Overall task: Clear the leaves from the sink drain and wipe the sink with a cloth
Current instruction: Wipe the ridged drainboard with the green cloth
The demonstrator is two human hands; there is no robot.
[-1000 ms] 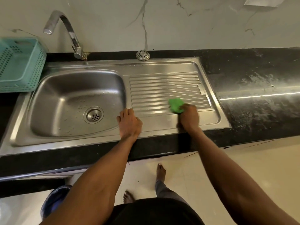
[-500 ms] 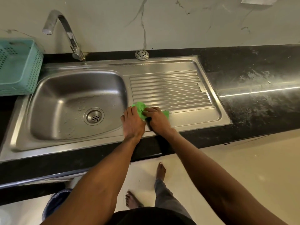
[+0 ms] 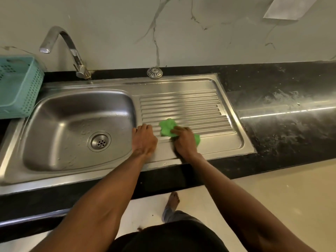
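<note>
A steel sink (image 3: 54, 106) with a ribbed drainboard (image 3: 181, 106) is set in a black counter. Its drain (image 3: 99, 141) shows bare metal, and I see no leaves in it. My right hand (image 3: 183, 142) presses a crumpled green cloth (image 3: 168, 127) onto the near ribs of the drainboard. My left hand (image 3: 144, 140) rests flat, palm down, on the steel strip between basin and drainboard, holding nothing. The two hands lie close together, a small gap apart.
A curved tap (image 3: 72, 53) stands at the back left. A teal plastic basket (image 3: 16, 86) sits left of the basin. A round metal strainer cap (image 3: 154, 72) lies behind the drainboard. Wet black counter (image 3: 281, 110) stretches to the right. My bare foot (image 3: 172, 199) is on the floor below.
My right hand swept the cloth left across the drainboard to touch my left hand, then slid it back a little to the right. My left hand stayed put.
</note>
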